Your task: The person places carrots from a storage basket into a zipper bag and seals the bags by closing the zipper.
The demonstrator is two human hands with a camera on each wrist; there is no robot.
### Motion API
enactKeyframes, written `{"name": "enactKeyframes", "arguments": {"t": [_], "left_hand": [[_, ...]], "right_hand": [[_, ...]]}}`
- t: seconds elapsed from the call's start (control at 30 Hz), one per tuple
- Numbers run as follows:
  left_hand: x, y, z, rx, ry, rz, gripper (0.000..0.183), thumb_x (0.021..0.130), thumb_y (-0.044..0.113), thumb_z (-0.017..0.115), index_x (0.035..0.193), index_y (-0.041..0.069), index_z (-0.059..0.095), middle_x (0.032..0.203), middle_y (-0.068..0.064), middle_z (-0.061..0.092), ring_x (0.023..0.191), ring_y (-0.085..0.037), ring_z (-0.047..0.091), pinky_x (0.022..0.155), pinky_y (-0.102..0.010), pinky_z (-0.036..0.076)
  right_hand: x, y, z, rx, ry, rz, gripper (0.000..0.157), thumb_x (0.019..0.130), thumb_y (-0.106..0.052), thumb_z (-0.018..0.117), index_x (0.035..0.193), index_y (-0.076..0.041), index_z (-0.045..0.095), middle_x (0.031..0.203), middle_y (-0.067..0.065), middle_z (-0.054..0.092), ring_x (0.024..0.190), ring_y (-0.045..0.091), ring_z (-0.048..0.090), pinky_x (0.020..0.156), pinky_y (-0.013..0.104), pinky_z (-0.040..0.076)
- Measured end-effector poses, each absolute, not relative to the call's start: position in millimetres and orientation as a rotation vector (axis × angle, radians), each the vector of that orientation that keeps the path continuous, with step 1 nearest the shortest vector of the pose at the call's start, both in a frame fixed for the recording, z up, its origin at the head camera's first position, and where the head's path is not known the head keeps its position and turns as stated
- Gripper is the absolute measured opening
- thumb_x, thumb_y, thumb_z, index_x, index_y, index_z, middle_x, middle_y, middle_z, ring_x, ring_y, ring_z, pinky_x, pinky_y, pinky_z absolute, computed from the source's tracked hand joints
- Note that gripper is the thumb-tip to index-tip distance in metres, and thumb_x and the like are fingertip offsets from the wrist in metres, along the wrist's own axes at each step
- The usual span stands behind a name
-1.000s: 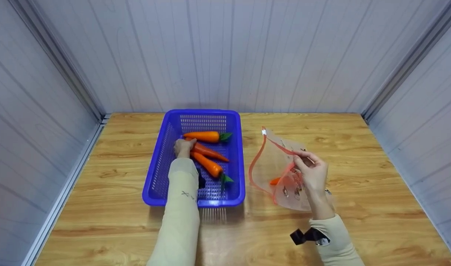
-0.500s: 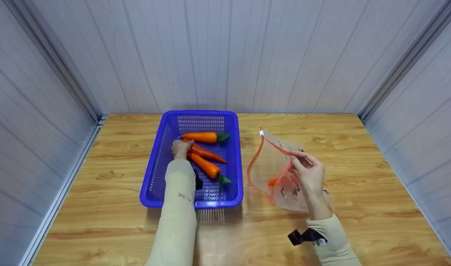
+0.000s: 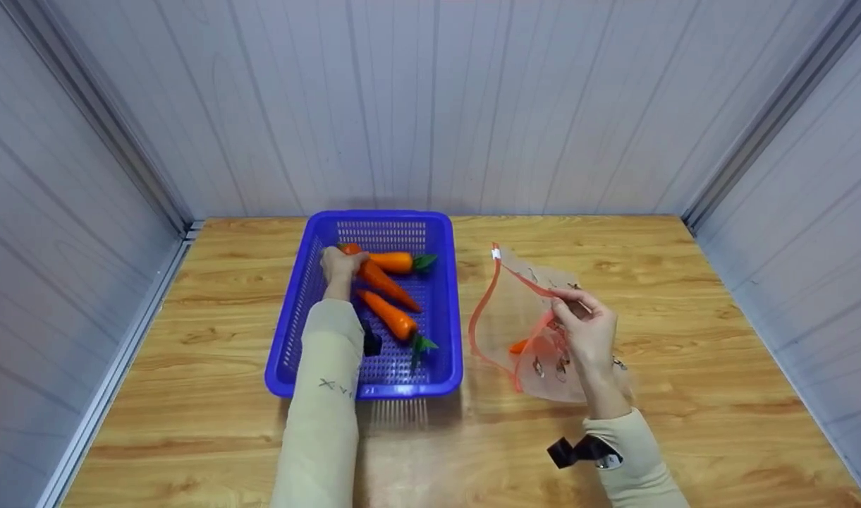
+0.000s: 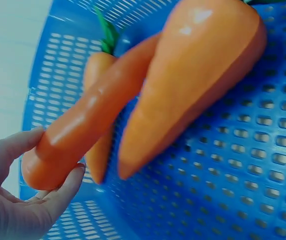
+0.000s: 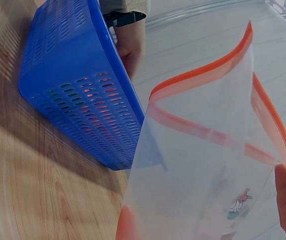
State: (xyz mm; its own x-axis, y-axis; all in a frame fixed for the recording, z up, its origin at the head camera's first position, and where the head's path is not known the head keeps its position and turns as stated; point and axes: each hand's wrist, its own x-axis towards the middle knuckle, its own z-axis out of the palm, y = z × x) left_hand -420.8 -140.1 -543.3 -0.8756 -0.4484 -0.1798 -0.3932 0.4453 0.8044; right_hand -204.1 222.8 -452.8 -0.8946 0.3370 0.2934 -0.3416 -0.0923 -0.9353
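Since half a second earlier, the thick end of the reddish carrot (image 3: 388,283) had swung toward the far wall of the blue basket (image 3: 456,331), so that it crossed over the far carrot (image 3: 395,263). Pale panels (image 3: 402,106) enclosed the wooden table (image 3: 211,339), on which the basket stood with its right wall between the left hand (image 3: 340,267) and the zip bag (image 3: 502,321). One sleeve (image 3: 324,395) passed over the basket's near rim. Inside the basket, a nearer carrot (image 3: 390,316) pointed its leaves toward the near right corner. Low in the translucent bag, whose red-edged mouth gaped, showed an orange piece (image 3: 518,346), mostly hidden. Thumb and fingers of the left hand pinched the reddish carrot's thick end; the right hand (image 3: 591,331) pinched the bag's edge.
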Motion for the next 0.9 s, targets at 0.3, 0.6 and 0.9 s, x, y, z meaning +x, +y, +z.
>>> {"name": "enactKeyframes", "arguments": {"t": [0.3,0.6,0.9], "left_hand": [[-347,-114,-431,0.533,-2.662,-1.477,0.069,0.076,0.019,0.069,0.128,-0.009,0.033,0.118,-0.024,0.048,0.107,-0.033,0.048,0.087,-0.036,0.043],[-332,-109,-400,0.296,-2.539,-1.501,0.061,0.074,0.015,0.071,0.122,-0.007,0.042,0.114,-0.021,0.052,0.101,-0.03,0.052,0.084,-0.035,0.044],[-311,-100,-370,0.086,-2.429,-1.533,0.055,0.073,0.017,0.073,0.117,-0.004,0.046,0.109,-0.018,0.055,0.097,-0.026,0.054,0.082,-0.033,0.045]], "right_hand": [[-199,214,-440,-0.095,-1.834,1.961,0.016,0.077,0.004,0.064,0.091,0.01,0.064,0.082,0.013,0.06,0.06,0.014,0.056,0.05,0.021,0.049],[-195,206,-424,-0.147,-1.828,2.005,0.015,0.077,0.011,0.06,0.09,0.016,0.061,0.078,0.014,0.06,0.059,0.012,0.057,0.052,0.022,0.049],[-204,213,-441,0.01,-1.746,2.047,0.011,0.075,0.006,0.064,0.086,0.007,0.066,0.076,0.011,0.059,0.057,0.014,0.056,0.046,0.021,0.047]]}}
